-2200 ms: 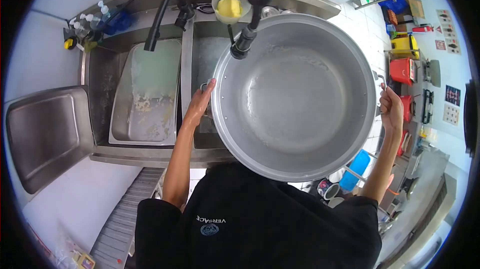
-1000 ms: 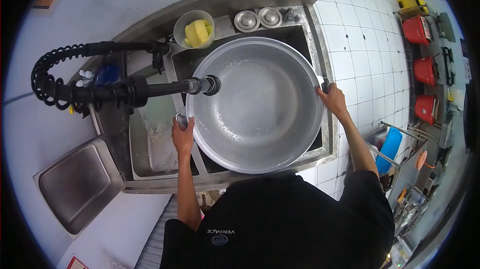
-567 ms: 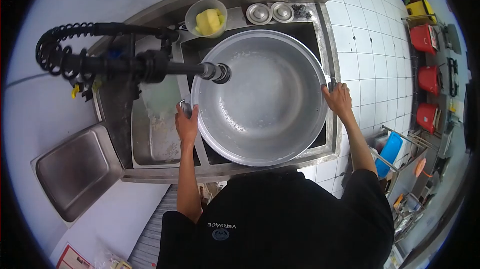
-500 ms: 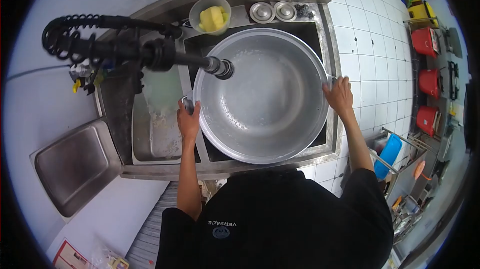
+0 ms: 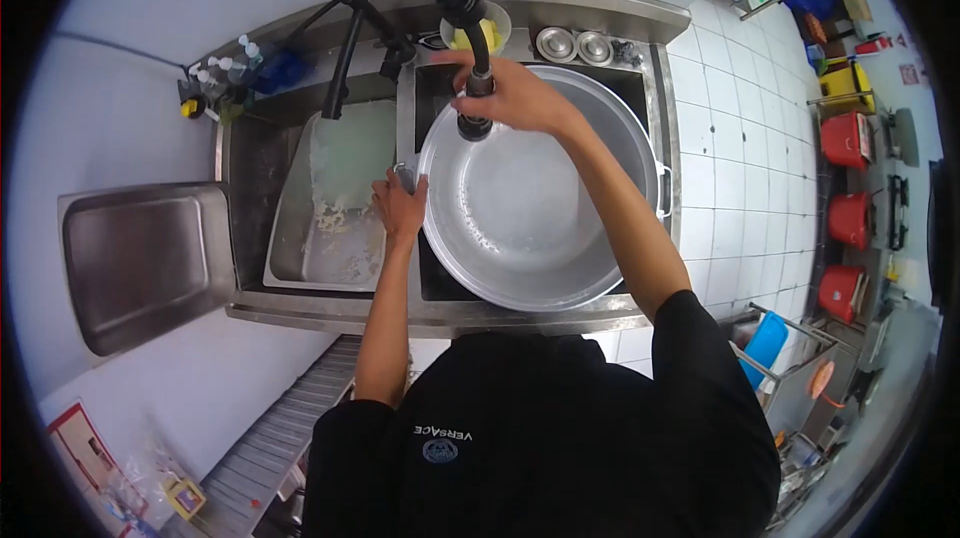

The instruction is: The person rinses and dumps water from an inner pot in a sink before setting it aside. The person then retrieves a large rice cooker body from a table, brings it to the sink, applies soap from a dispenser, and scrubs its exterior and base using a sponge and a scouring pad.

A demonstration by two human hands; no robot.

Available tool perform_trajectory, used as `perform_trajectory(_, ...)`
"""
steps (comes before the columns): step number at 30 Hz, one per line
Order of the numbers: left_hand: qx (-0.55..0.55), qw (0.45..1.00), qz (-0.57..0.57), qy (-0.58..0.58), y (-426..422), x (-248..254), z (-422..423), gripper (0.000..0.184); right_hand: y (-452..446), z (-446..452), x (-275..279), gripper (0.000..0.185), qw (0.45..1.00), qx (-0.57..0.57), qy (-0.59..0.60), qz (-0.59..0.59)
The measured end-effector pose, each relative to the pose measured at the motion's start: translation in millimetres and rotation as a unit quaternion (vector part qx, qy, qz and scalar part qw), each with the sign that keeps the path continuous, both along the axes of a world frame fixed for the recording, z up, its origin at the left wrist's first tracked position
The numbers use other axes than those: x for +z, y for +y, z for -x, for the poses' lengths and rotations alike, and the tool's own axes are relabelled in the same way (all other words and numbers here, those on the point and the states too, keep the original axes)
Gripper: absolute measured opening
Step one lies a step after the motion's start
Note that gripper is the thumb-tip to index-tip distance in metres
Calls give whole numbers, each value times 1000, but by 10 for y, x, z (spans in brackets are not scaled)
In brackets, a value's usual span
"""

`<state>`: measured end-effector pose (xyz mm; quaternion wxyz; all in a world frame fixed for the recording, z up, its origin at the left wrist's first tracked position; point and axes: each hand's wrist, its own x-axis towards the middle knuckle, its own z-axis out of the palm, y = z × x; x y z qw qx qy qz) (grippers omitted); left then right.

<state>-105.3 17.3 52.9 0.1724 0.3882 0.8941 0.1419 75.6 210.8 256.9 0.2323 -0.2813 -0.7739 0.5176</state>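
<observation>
A large round aluminium pot (image 5: 525, 203) sits in the right sink basin, with water drops on its inner wall. At its left side, my left hand (image 5: 402, 206) is closed on the metal pot handle (image 5: 405, 174). My right hand (image 5: 520, 96) is over the pot's far left rim, at the black faucet sprayer (image 5: 476, 118). Its thumb and fingers are apart around the sprayer's neck, the fingertips blurred; whether they press on it is unclear. The pot's right handle (image 5: 665, 190) is free of any hand.
Left of the pot, the sink basin (image 5: 345, 273) holds a cutting board (image 5: 350, 158) and food scraps. A bowl with a yellow sponge (image 5: 470, 36) and two round metal lids (image 5: 575, 45) stand behind. A steel tray (image 5: 150, 263) is at far left; red bins (image 5: 847, 138) are at right.
My right hand has let go of the pot's right handle and moved left to the sprayer. The left hand remains at its handle. The view has shifted, and the sprayer hangs more upright.
</observation>
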Motion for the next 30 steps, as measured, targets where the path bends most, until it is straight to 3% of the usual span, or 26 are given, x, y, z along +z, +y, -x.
perform_trajectory(4, -10, 1000, -23, 4, -5, 5, -10, 83, 76, 95, 195, 21, 992, 78, -92, -27)
perform_trajectory(6, -23, 999, -11, 23, -19, 2, -16, 82, 47, -43, 366, 29, 977, 23, -201, 65)
perform_trajectory(7, -15, 1000, -18, 19, -10, -8, -16, 82, 43, -126, 271, 28, 982, -40, -183, 35)
perform_trajectory(8, -16, 999, -32, 21, -19, -27, -22, 82, 73, -171, 161, 28, 981, -32, -188, 28)
perform_trajectory(10, -16, 999, -47, 20, -82, -22, -68, 82, 143, -237, -37, 27, 928, -162, -162, -294)
perform_trajectory(12, -12, 999, -36, 25, -64, 11, -95, 79, 109, -167, 113, 27, 936, -156, -144, -280)
perform_trajectory(14, -19, 999, -46, 21, -87, -7, -94, 76, 4, -70, 212, 27, 985, -125, -118, -31)
perform_trajectory(18, -39, 998, -34, -20, -122, -122, -104, 68, -113, 26, 180, 27, 986, -127, -77, -75)
perform_trajectory(24, -63, 995, -83, -1, -187, -197, -103, 62, -121, -104, 145, 26, 983, -137, -119, -38)
perform_trajectory(26, -80, 991, -103, -4, -207, -83, -123, 63, -131, -177, 188, 27, 956, -192, -182, -124)
perform_trajectory(27, -91, 989, -121, -6, -245, -27, -142, 64, -97, -233, 164, 29, 937, -205, -163, -229)
perform_trajectory(28, -93, 989, -119, -8, -283, 27, -168, 64, -45, -311, 161, 29, 937, -207, -166, -227)
perform_trajectory(30, -149, 971, -186, 3, -298, 45, -203, 69, 10, -409, 312, 29, 941, -150, -283, -108)
